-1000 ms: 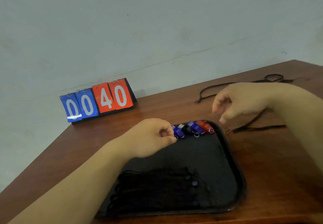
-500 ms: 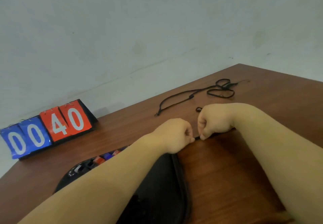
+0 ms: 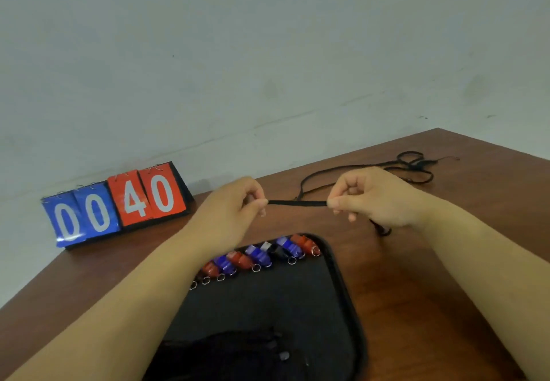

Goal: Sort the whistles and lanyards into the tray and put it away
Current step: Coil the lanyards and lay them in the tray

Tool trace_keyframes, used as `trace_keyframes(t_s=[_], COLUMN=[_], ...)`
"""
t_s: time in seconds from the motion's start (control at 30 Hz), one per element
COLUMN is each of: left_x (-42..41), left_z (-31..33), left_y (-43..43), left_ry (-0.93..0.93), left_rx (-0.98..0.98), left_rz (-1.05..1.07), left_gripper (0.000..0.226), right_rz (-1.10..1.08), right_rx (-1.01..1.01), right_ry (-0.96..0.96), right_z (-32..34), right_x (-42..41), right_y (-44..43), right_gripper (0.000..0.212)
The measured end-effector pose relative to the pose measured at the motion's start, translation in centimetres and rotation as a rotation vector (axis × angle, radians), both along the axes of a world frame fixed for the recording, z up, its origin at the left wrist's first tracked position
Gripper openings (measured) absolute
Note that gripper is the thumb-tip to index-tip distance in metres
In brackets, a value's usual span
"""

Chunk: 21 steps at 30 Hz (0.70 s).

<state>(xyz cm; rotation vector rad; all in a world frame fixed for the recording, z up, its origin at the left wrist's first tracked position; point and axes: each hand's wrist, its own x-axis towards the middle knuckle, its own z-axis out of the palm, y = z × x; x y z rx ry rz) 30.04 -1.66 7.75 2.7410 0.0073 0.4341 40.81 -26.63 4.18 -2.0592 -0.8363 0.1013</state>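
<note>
Your left hand (image 3: 233,209) and right hand (image 3: 378,197) each pinch one black lanyard (image 3: 297,203) between thumb and forefinger, the other fingers loosely curled, so that a short length of cord runs taut and level between them. You hold this stretch in the air just beyond the far edge of the black tray (image 3: 346,291), and the rest of the cord hangs in a small dark loop under your right hand, just past the tray's far right corner. Inside the tray, along its far edge, a row of whistles (image 3: 259,257) in red, blue and black lies side by side, their metal rings pointing toward you. At the near end of the tray sits a bundle of black lanyards (image 3: 238,351), too dark and blurred to count. Beyond the tray and off to its right, a loose lanyard (image 3: 413,166) lies tangled on the brown wooden table (image 3: 416,306), well apart from the tray. Beyond the tray to its left, a flip scoreboard (image 3: 116,205) stands against the pale wall, showing 00 in blue and 40 in red.
</note>
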Motion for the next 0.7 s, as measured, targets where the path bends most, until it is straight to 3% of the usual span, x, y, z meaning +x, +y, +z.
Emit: trace_keyframes(t_s=[0.27,0.47,0.7], left_x=[-3.6,-5.1,-4.7], left_z=[-1.2,-3.7,-6.1], left_y=[12.7,18.8,22.3], left_ry=[-0.228,-0.325,-0.323], left_rx=[-0.379,-0.527,-0.481], left_rz=[0.297,0.459,0.566], left_gripper=[0.012,0.011,0.010], right_rz=[-0.113,-0.152,-0.230], right_rx=[0.094,0.193,0.241], right_ry=[0.016,0.091,0.183], right_z=[2.9,1.3,-2.1], right_x=[0.0,0.3,1.5], right_y=[6.7,10.1,10.7], right_gripper=[0.004,0.003,0.003])
